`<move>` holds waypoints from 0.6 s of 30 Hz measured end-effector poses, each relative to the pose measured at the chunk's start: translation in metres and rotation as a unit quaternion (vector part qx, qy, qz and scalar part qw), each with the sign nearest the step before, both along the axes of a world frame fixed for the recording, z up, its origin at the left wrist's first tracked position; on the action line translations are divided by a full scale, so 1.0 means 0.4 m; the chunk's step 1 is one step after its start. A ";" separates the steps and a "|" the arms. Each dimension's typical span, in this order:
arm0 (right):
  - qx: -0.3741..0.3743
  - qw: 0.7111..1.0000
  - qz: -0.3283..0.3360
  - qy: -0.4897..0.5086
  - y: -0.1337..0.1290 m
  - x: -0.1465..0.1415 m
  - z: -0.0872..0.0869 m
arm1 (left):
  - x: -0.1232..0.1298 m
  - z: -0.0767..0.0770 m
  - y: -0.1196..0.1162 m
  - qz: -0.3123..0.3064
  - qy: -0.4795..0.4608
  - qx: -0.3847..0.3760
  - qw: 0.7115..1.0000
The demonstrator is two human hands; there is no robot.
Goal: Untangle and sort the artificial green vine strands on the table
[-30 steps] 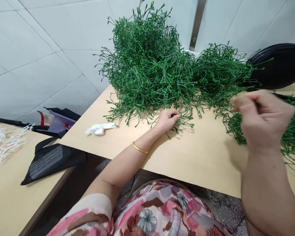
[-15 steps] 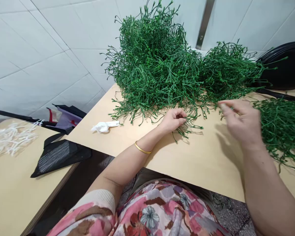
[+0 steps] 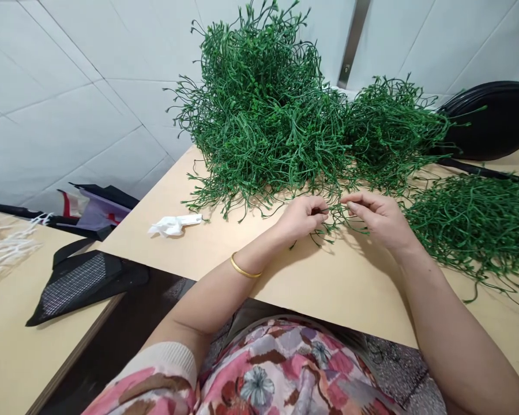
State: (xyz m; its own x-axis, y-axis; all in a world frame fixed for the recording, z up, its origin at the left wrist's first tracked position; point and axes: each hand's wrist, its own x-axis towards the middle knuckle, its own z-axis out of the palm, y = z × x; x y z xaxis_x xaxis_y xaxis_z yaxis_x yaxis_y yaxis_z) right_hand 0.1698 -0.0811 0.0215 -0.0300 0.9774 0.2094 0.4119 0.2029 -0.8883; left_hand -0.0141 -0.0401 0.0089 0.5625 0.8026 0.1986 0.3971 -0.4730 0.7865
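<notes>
My left hand (image 3: 306, 218) is closed in a pinch on thin green artificial plant stems (image 3: 327, 227), whose forked tips spread out below the fingers. Close by on the right, my right hand (image 3: 374, 216) has thumb and forefinger pressed together on the green strands between the hands; exactly which strand it grips is too small to make out. Just beyond both hands rises a large tangled pile of the same green stems (image 3: 259, 127). A second heap (image 3: 389, 129) adjoins it, and a lower heap (image 3: 480, 225) lies right of my right hand.
A crumpled white tissue (image 3: 173, 225) lies on the tabletop (image 3: 242, 248) at left. On the neighbouring table are white branching strands (image 3: 8, 248) and a black mesh-panelled item (image 3: 82, 282). A round black object (image 3: 493, 121) stands at the back right, by the tiled wall (image 3: 112, 34).
My right hand has moved left and down from above the table to the stems beside my left hand. My left hand keeps its pinch. The whole view has shifted slightly.
</notes>
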 end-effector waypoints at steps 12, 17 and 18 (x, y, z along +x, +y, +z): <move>-0.004 0.998 -0.045 0.035 0.016 0.024 -0.008 | 0.009 0.024 -0.018 -0.029 -0.152 -0.174 0.972; 0.128 0.987 -0.098 0.003 -0.001 0.023 0.010 | 0.009 0.015 -0.013 0.026 -0.163 -0.187 0.968; 0.151 0.984 -0.099 0.001 -0.006 0.022 0.016 | 0.010 0.013 -0.013 0.029 -0.164 -0.187 0.968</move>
